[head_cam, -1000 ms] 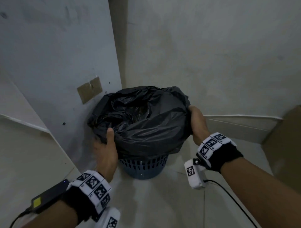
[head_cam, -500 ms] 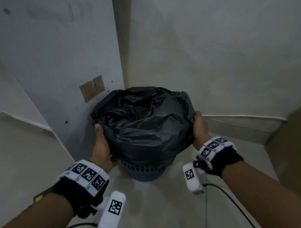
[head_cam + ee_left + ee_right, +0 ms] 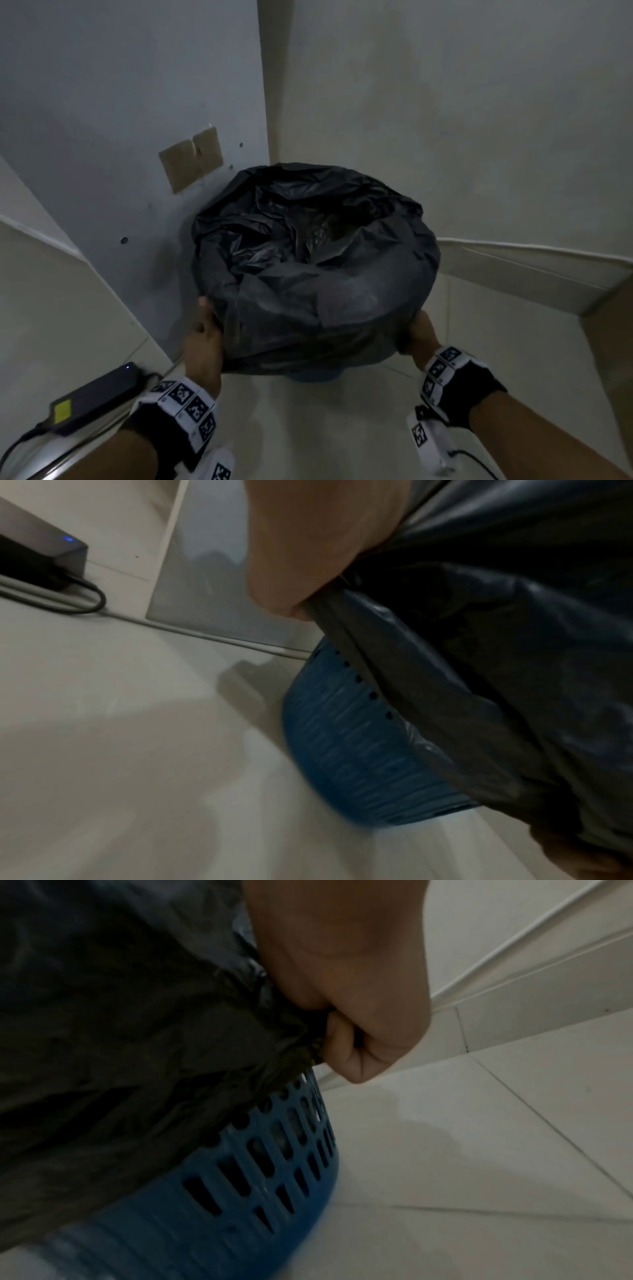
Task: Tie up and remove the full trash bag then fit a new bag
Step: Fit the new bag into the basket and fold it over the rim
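Observation:
A full black trash bag (image 3: pixel 315 270) is draped over a blue slotted bin (image 3: pixel 260 1175) in the room's corner. The bag's folded-down skirt covers nearly all of the bin in the head view; only a sliver of blue bin (image 3: pixel 313 377) shows under it. My left hand (image 3: pixel 203 339) grips the skirt's lower edge on the bag's left side. In the left wrist view the left hand (image 3: pixel 308 569) has the black trash bag (image 3: pixel 496 647) gathered in it above the blue bin (image 3: pixel 363 753). My right hand (image 3: pixel 416 337) pinches the skirt's hem on the right; the right hand (image 3: pixel 346 1031) curls round bunched plastic.
A grey panel (image 3: pixel 130 144) stands close on the left of the bin, the cream wall (image 3: pixel 445 120) right behind it. A black power brick (image 3: pixel 96 397) with a cable lies on the floor at the lower left. A brown box edge (image 3: pixel 613 335) is at the right.
Both hands slid down from the bag's upper rim to the skirt's lower edge and took hold of it. The head camera moved closer over the bin.

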`<act>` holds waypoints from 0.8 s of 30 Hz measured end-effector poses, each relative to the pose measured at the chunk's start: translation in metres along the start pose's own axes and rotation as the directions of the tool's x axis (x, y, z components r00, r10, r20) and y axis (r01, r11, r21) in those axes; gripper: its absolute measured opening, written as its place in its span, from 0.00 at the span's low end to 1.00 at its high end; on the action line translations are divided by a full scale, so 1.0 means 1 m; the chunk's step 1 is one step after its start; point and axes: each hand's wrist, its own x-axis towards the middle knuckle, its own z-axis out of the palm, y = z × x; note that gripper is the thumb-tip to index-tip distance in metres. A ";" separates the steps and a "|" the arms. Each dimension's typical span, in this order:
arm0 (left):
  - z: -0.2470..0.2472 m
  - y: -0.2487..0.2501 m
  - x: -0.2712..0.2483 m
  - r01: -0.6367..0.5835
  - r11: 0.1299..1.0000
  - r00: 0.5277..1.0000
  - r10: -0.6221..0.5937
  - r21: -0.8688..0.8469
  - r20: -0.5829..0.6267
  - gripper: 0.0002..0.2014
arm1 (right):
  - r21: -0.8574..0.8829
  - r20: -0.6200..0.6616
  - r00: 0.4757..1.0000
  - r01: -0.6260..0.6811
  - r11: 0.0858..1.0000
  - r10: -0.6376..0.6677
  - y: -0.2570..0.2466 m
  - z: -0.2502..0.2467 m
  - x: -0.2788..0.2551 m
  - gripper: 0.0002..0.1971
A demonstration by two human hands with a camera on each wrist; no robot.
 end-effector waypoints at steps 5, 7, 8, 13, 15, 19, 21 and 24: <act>-0.001 -0.006 -0.011 0.195 0.921 0.957 -0.105 -0.337 0.269 0.35 | 0.244 0.082 0.946 -0.324 0.914 0.314 0.013 -0.005 0.008 0.18; -0.006 -0.009 -0.014 0.337 0.899 0.877 -0.192 -0.279 0.440 0.44 | 0.279 0.107 0.938 -0.346 0.896 0.329 0.009 -0.014 0.005 0.23; -0.008 -0.010 -0.017 0.375 0.898 0.840 -0.226 -0.229 0.493 0.47 | 0.310 0.115 0.938 -0.347 0.885 0.327 0.005 -0.019 0.001 0.25; -0.031 -0.015 -0.028 0.467 0.881 0.699 -0.316 -0.075 0.642 0.48 | 0.260 0.214 0.905 -0.416 0.871 0.368 0.003 -0.033 -0.018 0.25; -0.043 -0.019 -0.032 0.458 0.889 0.655 -0.347 0.013 0.672 0.44 | 0.187 0.271 0.880 -0.446 0.875 0.390 0.006 -0.033 -0.030 0.22; -0.053 -0.022 -0.047 0.392 0.913 0.531 -0.326 0.114 0.782 0.45 | 0.159 0.399 0.859 -0.410 0.898 0.321 0.007 -0.027 -0.057 0.10; -0.048 -0.020 -0.054 0.337 0.930 0.516 -0.310 0.144 0.798 0.39 | 0.210 0.415 0.873 -0.367 0.906 0.257 0.006 -0.019 -0.066 0.08; -0.035 -0.015 -0.064 0.238 0.948 0.566 -0.313 0.212 0.763 0.37 | 0.117 0.307 0.941 -0.189 0.975 0.146 0.007 -0.008 -0.065 0.06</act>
